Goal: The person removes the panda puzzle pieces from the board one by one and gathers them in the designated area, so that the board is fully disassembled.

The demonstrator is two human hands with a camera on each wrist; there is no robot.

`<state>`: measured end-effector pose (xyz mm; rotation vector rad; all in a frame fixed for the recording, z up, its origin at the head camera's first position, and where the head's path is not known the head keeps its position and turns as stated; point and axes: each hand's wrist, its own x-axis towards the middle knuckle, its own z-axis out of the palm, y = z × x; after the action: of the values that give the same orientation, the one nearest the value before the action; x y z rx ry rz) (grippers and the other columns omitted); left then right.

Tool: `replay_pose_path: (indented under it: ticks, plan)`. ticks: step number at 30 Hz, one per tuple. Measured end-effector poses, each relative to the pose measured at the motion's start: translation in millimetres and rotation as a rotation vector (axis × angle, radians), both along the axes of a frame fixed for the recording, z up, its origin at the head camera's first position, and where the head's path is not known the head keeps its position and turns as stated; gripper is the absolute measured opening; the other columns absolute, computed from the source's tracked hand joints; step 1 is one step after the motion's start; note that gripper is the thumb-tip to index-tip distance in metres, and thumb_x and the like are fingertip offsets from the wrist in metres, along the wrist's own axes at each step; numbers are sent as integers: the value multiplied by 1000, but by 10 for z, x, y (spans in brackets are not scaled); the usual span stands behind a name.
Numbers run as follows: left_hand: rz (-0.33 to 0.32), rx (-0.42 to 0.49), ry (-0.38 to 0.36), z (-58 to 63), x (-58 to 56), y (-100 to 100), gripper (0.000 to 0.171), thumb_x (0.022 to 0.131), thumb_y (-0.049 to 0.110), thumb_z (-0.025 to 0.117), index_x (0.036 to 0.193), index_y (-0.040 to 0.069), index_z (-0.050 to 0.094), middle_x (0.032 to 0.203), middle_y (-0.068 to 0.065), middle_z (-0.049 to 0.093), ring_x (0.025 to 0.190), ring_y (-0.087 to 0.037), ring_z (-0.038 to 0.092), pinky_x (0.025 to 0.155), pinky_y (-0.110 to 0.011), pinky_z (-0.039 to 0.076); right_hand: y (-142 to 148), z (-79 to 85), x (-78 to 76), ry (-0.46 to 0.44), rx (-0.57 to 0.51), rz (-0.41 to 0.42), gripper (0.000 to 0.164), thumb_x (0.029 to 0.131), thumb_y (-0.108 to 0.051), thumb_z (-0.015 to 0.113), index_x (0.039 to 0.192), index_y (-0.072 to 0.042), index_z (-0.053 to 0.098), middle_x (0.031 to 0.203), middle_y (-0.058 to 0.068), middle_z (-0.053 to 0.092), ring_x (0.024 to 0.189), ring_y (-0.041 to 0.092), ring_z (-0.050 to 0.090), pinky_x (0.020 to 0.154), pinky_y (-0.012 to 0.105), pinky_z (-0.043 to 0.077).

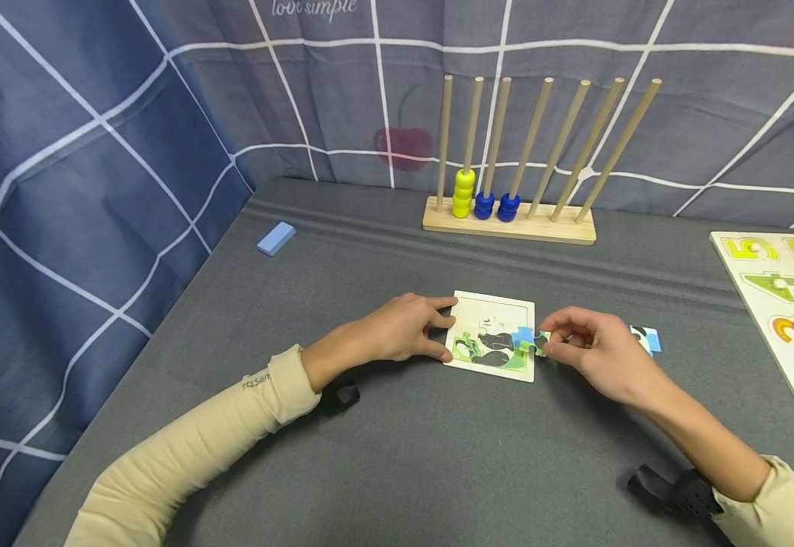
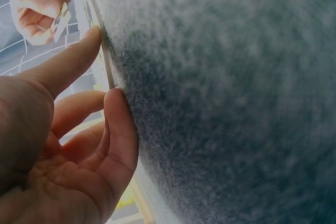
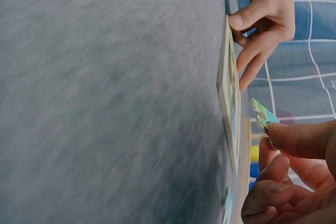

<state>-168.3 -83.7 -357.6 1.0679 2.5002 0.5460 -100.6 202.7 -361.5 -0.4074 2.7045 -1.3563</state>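
A square panda jigsaw board (image 1: 492, 308) lies flat on the cloth, with several pieces forming a panda and green leaves in its lower part. My left hand (image 1: 413, 328) braces the board's left edge, its fingers spread and fingertips at the rim. Between right thumb and fingertips I pinch a small jigsaw piece (image 3: 261, 113) coloured green, blue and black. My right hand (image 1: 598, 349) holds it at the board's right edge, where it overlaps the rim in the head view. Another piece, blue, white and black (image 1: 651, 339), lies partly hidden behind the right hand.
Behind the board stands a wooden counting rack (image 1: 509, 224) with upright pegs and yellow and blue beads. A blue block (image 1: 276, 238) sits at the back left. At the right is a number puzzle board (image 1: 766, 327). Grid-patterned curtains (image 1: 328, 99) line the back and left.
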Motion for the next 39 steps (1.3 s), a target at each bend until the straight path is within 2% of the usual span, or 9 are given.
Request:
replay_pose_path:
  ticks: [6, 11, 18, 21, 24, 25, 27, 31, 39]
  plan:
    - [-11, -1, 14, -11, -5, 0, 59, 85, 33, 79, 133, 3, 61, 153, -12, 39, 65, -11, 48, 101, -36, 41, 151, -35, 73, -12, -12, -23, 12, 90, -1, 69, 102, -1, 66, 80, 3, 63, 65, 13, 55, 59, 24, 43]
    - [-10, 1, 15, -15, -13, 0, 59, 85, 33, 79, 133, 4, 61, 153, -12, 40, 70, -12, 51, 100, -36, 41, 259, -52, 90, -13, 45, -24, 11, 91, 1, 67, 101, 0, 65, 80, 2, 62, 64, 11, 55, 59, 23, 42]
    - [-4, -5, 9, -11, -15, 1, 60, 85, 34, 79, 133, 5, 61, 153, -11, 39, 58, -9, 42, 97, -35, 42, 321, -102, 75, 11, 130, -12, 13, 87, 3, 70, 100, -1, 67, 76, -1, 58, 59, 7, 49, 56, 24, 39]
    - [-3, -6, 10, -11, -13, -2, 60, 85, 34, 79, 133, 5, 61, 153, -11, 39, 72, -11, 53, 99, -36, 42, 321, -112, 67, 23, 164, -20, 13, 87, 0, 71, 99, -2, 67, 75, -1, 57, 58, 7, 48, 55, 25, 38]
    - [1, -8, 8, -11, -10, -5, 59, 85, 34, 79, 133, 5, 61, 153, -10, 39, 85, -14, 57, 101, -37, 41, 317, -116, 59, 27, 202, -32, 13, 88, -3, 72, 100, -3, 67, 76, -2, 56, 59, 7, 47, 56, 25, 37]
    - [2, -9, 7, -13, -10, -5, 59, 85, 34, 79, 133, 5, 61, 154, -10, 39, 85, -15, 57, 101, -37, 41, 316, -120, 56, 25, 213, -36, 14, 88, -5, 73, 101, -3, 67, 76, -2, 56, 60, 7, 46, 56, 25, 37]
    - [0, -12, 3, -12, -10, -3, 59, 85, 34, 79, 134, 5, 60, 154, -9, 39, 72, -12, 55, 100, -36, 41, 317, -120, 58, 26, 229, -44, 16, 88, -6, 73, 102, -3, 67, 78, -1, 56, 60, 7, 46, 57, 26, 36]
    - [-6, -18, 0, -12, -12, 4, 59, 86, 34, 78, 134, 6, 60, 154, -9, 38, 57, -8, 47, 99, -35, 41, 327, -130, 68, 29, 228, -54, 20, 87, -6, 73, 106, -2, 66, 79, -1, 55, 59, 7, 45, 57, 25, 36]
    - [-9, -16, -2, -20, -13, 0, 59, 86, 34, 77, 135, 6, 60, 154, -10, 38, 56, -5, 47, 98, -35, 42, 327, -146, 76, 43, 227, -56, 20, 88, -6, 73, 107, -2, 67, 81, 1, 55, 60, 8, 45, 56, 26, 36]
